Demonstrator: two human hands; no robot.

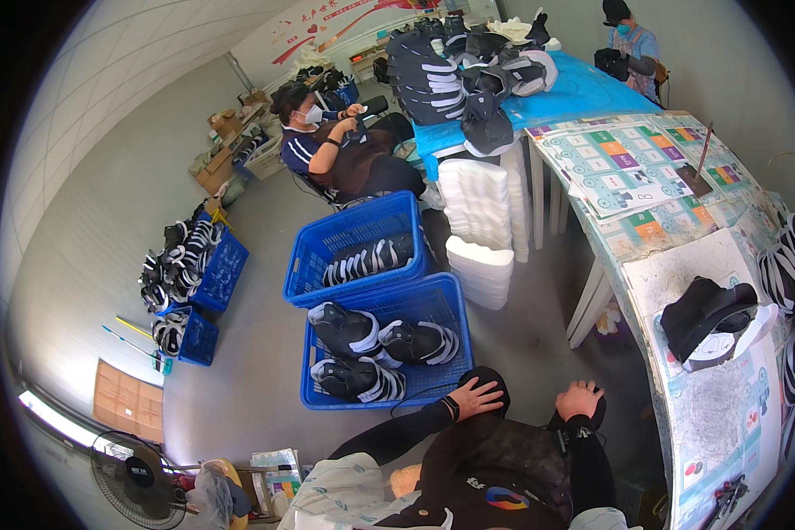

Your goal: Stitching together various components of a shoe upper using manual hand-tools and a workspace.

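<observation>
My left hand (479, 397) lies on my left knee with its fingers spread and nothing in it. A dark band circles that wrist. On my other knee rests my right hand (579, 400), its fingers laid over the black cloth, also holding nothing. Just beyond my left hand is a blue plastic crate (464, 331) containing a few black shoe uppers (349, 327) with white edges. To the right, a single black upper with white lining (708, 318) sits on the paper-covered worktable (715, 397).
A second blue crate (353, 216) holds a nested row of uppers. White padded pieces (477, 203) stand stacked beside it. More uppers (424, 79) are piled on a blue-covered table (583, 88). Two people sit working farther off. A fan (137, 477) stands at lower left.
</observation>
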